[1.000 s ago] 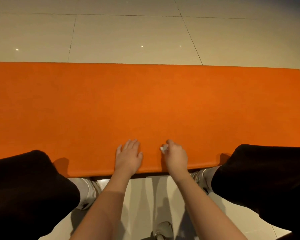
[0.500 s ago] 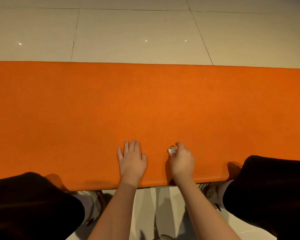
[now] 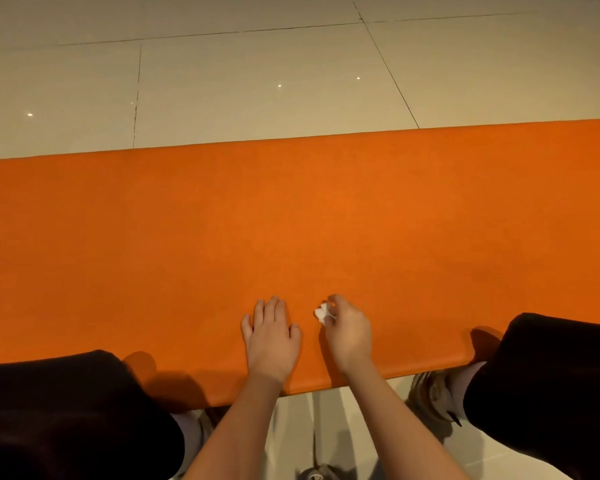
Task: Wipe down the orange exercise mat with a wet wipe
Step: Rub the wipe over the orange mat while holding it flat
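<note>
The orange exercise mat lies flat across the tiled floor, running from the left edge of the view to the right edge. My left hand rests flat on the mat near its front edge, fingers straight. Just to its right, my right hand pinches a small crumpled white wet wipe against the mat surface. Only a bit of the wipe shows past my fingers.
Beige floor tiles stretch beyond the mat's far edge. My knees in dark trousers flank my arms at the mat's front edge, with a shoe beside the right knee. A small wheeled object shows at the bottom.
The view has tilted and swung, showing more floor beyond the mat. Both hands stay near the mat's front edge, the right one still holding the wipe.
</note>
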`<state>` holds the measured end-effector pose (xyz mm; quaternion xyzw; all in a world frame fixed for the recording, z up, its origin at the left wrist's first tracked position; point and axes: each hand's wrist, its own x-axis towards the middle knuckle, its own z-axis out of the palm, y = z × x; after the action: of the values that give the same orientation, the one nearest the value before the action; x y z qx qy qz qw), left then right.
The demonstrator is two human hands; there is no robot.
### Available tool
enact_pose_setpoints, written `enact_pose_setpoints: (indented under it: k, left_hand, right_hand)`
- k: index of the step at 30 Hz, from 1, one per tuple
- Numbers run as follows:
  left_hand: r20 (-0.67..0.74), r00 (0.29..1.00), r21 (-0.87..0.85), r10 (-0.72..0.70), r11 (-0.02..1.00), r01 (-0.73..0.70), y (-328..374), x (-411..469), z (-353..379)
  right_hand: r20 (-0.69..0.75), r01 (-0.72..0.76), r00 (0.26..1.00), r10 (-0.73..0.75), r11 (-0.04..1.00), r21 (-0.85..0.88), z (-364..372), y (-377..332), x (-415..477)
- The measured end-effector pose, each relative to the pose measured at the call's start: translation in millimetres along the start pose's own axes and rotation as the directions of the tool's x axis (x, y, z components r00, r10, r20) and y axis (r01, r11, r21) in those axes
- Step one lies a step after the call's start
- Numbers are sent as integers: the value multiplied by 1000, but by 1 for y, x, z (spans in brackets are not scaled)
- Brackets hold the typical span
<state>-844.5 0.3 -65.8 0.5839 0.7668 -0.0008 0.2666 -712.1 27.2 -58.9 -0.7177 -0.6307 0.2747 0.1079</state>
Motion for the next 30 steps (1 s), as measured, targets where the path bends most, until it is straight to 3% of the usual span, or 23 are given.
enact_pose_setpoints:
  k: [2, 4, 9, 14, 16, 18, 21, 23, 25, 27, 28, 30]
  left_hand:
    - [5, 1000, 9, 2, 1000, -2, 0, 2, 2]
    - [-12, 1000, 19, 14, 1000, -13, -1, 3, 2]
    - [-68, 996, -18, 51, 998, -53, -8, 19, -2]
    - [-43, 998, 2, 38, 999, -38, -11, 32, 2]
    - [-43, 998, 8, 36, 999, -35, -9, 32, 4]
    - [-39, 999, 19, 32, 999, -31, -10, 33, 5]
    - [-61, 998, 46, 28, 999, -25, -9, 37, 6]
    - [-81, 996, 31, 33, 999, -30, -6, 48, 4]
    - [-81, 996, 13, 33, 999, -32, -7, 66, 1]
    - [-73, 996, 8, 50, 999, -49, -13, 85, -1]
    - [-78, 995, 10, 64, 998, -64, -17, 91, 0]
    - [-131, 986, 3, 102, 995, -102, -23, 95, 5]
  right_hand:
    - [65, 86, 994, -84, 996, -23, 5, -3, 5]
    - [74, 41, 997, -35, 996, -79, -3, 2, 20]
    - [-177, -150, 976, 130, 983, -104, -17, 14, 22]
    - [-87, 67, 994, -68, 998, -14, 10, -9, 9]
    - [-38, 80, 996, -80, 997, -21, 8, -2, 28]
    - [-59, 15, 998, -19, 998, -67, 2, 10, 47]
    - [-209, -104, 973, 99, 994, -16, 1, 17, 55]
    - [-178, -38, 983, 41, 999, 18, 10, 5, 49]
    - [-80, 163, 983, -163, 987, 0, 20, -1, 48]
    - [-64, 245, 968, -244, 970, -2, 17, 6, 63]
    - [-92, 198, 976, -196, 980, 15, 14, 12, 74]
    - [-197, -37, 979, 46, 998, 47, 8, 25, 93]
